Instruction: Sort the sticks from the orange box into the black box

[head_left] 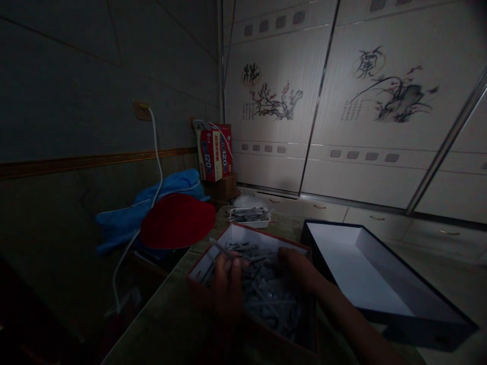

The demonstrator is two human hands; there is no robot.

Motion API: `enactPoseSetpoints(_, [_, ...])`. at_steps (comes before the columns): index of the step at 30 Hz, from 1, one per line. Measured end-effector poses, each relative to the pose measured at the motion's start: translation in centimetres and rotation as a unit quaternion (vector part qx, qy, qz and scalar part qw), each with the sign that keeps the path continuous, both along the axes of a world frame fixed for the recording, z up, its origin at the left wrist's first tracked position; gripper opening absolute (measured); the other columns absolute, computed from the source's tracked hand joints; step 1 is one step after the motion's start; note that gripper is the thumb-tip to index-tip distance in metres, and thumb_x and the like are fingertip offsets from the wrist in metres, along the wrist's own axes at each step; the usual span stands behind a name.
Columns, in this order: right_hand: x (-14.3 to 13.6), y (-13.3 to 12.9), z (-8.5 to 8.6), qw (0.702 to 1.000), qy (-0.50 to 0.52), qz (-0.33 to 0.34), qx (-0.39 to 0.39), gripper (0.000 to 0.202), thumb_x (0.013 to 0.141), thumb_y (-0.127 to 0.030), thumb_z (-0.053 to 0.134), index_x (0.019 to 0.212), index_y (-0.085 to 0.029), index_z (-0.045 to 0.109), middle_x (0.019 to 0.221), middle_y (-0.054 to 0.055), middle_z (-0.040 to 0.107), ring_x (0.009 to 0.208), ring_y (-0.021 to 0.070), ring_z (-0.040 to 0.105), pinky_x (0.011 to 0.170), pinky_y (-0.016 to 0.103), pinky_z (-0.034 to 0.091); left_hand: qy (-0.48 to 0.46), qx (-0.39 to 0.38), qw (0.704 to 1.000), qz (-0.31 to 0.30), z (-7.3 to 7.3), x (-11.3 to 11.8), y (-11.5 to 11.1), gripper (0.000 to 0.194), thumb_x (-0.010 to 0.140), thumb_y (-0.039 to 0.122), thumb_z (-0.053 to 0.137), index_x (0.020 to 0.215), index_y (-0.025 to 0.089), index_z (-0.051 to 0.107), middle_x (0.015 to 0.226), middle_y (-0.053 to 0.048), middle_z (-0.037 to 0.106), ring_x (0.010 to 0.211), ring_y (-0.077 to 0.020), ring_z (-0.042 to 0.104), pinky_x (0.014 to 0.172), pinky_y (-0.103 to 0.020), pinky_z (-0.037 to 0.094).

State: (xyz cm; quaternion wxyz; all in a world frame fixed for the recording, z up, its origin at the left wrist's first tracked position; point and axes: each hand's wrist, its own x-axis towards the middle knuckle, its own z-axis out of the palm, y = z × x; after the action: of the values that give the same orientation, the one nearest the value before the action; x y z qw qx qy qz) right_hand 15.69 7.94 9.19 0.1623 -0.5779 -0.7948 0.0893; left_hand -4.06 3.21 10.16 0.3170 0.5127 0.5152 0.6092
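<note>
In the dim light, my left hand [227,289] is over the left side of an open red-rimmed box [196,271]. Its fingers are closed on a slim, pale pen-like stick [220,247] that points up and to the left. Many similar thin sticks [266,284], pale with dark parts, lie jumbled in the box. My right hand [294,263] reaches into the box near its far right corner, bent down toward the sticks. Its fingertips are dark and blurred, so I cannot make out whether they grip anything.
A white tray [258,223] of similar sticks is behind the box. To the right lies a large dark-edged box or lid [365,274] with a pale inside. A red round item [177,221], blue cloth [133,215] and white cable [155,137] are at left; red-and-white cartons [215,154] stand behind.
</note>
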Motion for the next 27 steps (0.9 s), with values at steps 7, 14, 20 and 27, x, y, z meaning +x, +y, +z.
enactPoseSetpoints(7, [0.6,-6.7,2.8,0.959,0.279,-0.038,0.039,0.019,0.087,-0.033,0.048,0.089,-0.017,0.058,0.08,0.002,0.063,0.07,0.0151,0.06,0.06,0.022,0.046,0.076,-0.031,0.989,-0.124,0.6,-1.8,-2.1,0.031,0.085,0.042,0.046,0.099,0.021,0.063,0.08,-0.004,0.068,0.079,-0.0212,0.062,0.077,-0.034,0.047])
enactPoseSetpoints(14, [0.8,-11.2,2.9,0.91,0.408,-0.05,0.056,0.02,0.084,-0.037,0.054,0.093,-0.022,0.063,0.094,0.005,0.067,0.089,0.0217,0.062,0.076,0.029,0.049,0.258,0.026,0.951,-0.167,-0.6,-2.1,-3.0,0.028,0.082,0.033,0.05,0.103,0.037,0.069,0.099,-0.005,0.069,0.095,-0.0255,0.061,0.088,-0.041,0.046])
enactPoseSetpoints(20, [1.3,-12.3,2.2,0.921,0.381,-0.044,0.063,0.018,0.085,-0.035,0.055,0.097,-0.025,0.063,0.098,0.003,0.066,0.093,0.0196,0.061,0.082,0.029,0.047,0.287,0.039,0.935,-0.205,0.0,-1.4,-3.6,0.027,0.084,0.03,0.05,0.101,0.035,0.07,0.083,-0.004,0.064,0.08,-0.0194,0.062,0.072,-0.028,0.05])
enactPoseSetpoints(27, [1.7,-12.6,2.3,0.923,0.378,-0.047,0.054,0.02,0.082,-0.036,0.059,0.094,-0.023,0.068,0.091,0.004,0.071,0.084,0.0203,0.066,0.072,0.027,0.052,0.305,0.083,0.924,-0.214,0.5,-1.1,-4.2,0.029,0.085,0.024,0.047,0.103,0.033,0.068,0.084,-0.004,0.063,0.078,-0.0177,0.061,0.069,-0.025,0.048])
